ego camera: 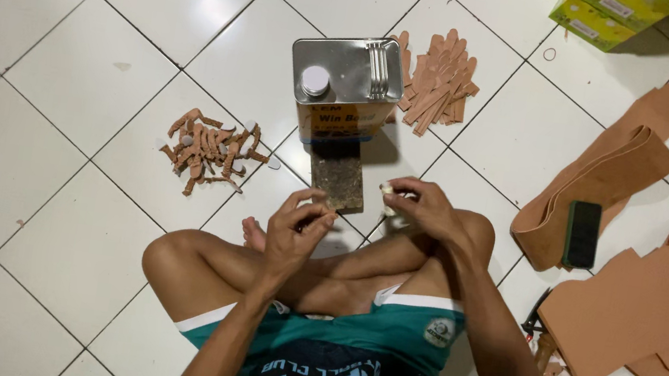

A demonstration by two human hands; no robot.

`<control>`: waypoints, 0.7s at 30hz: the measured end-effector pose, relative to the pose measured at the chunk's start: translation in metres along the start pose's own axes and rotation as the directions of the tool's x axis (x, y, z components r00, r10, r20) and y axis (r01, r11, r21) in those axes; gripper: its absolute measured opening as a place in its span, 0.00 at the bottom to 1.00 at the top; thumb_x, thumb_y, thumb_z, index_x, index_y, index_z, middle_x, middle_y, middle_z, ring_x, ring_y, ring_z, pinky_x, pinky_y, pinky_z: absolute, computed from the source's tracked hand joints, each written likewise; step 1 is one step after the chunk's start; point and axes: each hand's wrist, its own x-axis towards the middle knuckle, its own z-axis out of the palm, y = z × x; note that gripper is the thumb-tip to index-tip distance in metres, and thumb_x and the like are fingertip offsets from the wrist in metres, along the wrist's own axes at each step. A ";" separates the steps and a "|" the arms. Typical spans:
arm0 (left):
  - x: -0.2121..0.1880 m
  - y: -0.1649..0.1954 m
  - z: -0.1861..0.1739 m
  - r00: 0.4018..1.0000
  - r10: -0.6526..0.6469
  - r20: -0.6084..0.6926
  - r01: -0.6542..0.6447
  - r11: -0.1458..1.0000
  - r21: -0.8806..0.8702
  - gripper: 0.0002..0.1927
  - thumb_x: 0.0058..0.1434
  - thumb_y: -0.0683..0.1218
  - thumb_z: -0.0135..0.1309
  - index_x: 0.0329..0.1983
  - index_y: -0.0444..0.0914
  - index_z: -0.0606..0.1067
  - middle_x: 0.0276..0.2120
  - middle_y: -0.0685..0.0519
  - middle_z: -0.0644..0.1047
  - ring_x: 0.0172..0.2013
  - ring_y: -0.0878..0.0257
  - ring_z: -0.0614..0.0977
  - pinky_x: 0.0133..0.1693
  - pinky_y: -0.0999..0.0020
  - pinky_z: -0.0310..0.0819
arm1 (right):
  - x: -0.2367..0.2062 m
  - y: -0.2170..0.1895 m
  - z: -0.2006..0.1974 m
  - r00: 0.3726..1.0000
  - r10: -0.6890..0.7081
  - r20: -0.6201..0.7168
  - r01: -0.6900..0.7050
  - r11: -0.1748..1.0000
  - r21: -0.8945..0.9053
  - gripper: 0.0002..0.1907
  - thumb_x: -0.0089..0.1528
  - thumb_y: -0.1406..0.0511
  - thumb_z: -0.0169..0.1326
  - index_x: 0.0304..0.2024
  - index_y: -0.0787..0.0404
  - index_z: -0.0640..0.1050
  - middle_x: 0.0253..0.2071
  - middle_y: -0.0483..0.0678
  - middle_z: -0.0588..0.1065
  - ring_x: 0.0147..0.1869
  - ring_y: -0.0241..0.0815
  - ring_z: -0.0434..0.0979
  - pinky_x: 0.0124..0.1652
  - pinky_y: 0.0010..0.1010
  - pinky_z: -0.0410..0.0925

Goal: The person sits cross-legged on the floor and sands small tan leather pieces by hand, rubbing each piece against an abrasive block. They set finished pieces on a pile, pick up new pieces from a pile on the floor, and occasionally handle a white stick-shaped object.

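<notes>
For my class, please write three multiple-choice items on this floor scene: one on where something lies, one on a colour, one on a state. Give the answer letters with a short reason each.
1. Where does the black rectangular phone lie?
A. on the folded tan sheet material
B. on top of the tin
C. on the person's knee

2. What colour are the person's shorts?
A. red with black trim
B. teal with white trim
C. plain yellow

3. What is the state of the square metal tin?
A. on its side, spilling
B. upright with its round cap on
C. crushed flat

Answers:
1 A, the phone rests on the folded tan strip, to the person's right.
2 B, teal cloth with a white edge shows at both legs.
3 B, the tin stands on the white tiled floor and a pale cap sits on its top corner.
</notes>
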 end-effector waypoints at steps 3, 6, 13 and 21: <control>0.015 0.020 -0.002 0.993 -0.092 0.069 0.097 0.992 -0.077 0.10 0.62 0.44 0.61 0.41 0.31 0.82 0.59 0.46 0.76 0.33 0.69 0.79 0.34 0.75 0.74 | -0.039 -0.061 -0.010 0.925 -0.376 0.049 0.380 0.918 -0.116 0.18 0.63 0.62 0.60 0.53 0.65 0.81 0.57 0.47 0.74 0.55 0.39 0.76 0.52 0.31 0.71; 0.022 0.042 0.006 0.976 -0.043 0.215 0.096 0.965 -0.244 0.10 0.63 0.44 0.61 0.40 0.31 0.82 0.63 0.45 0.74 0.37 0.70 0.79 0.39 0.76 0.74 | -0.076 -0.105 -0.008 0.958 -0.288 0.003 0.288 0.957 0.034 0.19 0.62 0.62 0.61 0.53 0.66 0.82 0.58 0.48 0.73 0.54 0.40 0.75 0.52 0.31 0.71; 0.024 0.073 0.027 0.965 -0.026 0.260 0.142 0.888 -0.438 0.09 0.64 0.44 0.60 0.39 0.31 0.81 0.64 0.44 0.75 0.39 0.69 0.79 0.42 0.75 0.75 | -0.121 -0.149 0.012 0.925 -0.381 0.000 0.380 0.922 0.075 0.19 0.63 0.64 0.59 0.54 0.69 0.79 0.54 0.50 0.77 0.56 0.39 0.78 0.54 0.31 0.72; 0.015 0.089 0.020 0.981 0.014 0.195 0.046 0.952 -0.302 0.10 0.64 0.44 0.61 0.45 0.33 0.82 0.51 0.48 0.82 0.47 0.65 0.84 0.47 0.74 0.81 | -0.144 -0.164 0.028 0.905 -0.414 -0.096 0.372 0.881 -0.293 0.22 0.55 0.62 0.68 0.48 0.66 0.81 0.42 0.49 0.83 0.45 0.38 0.83 0.47 0.29 0.77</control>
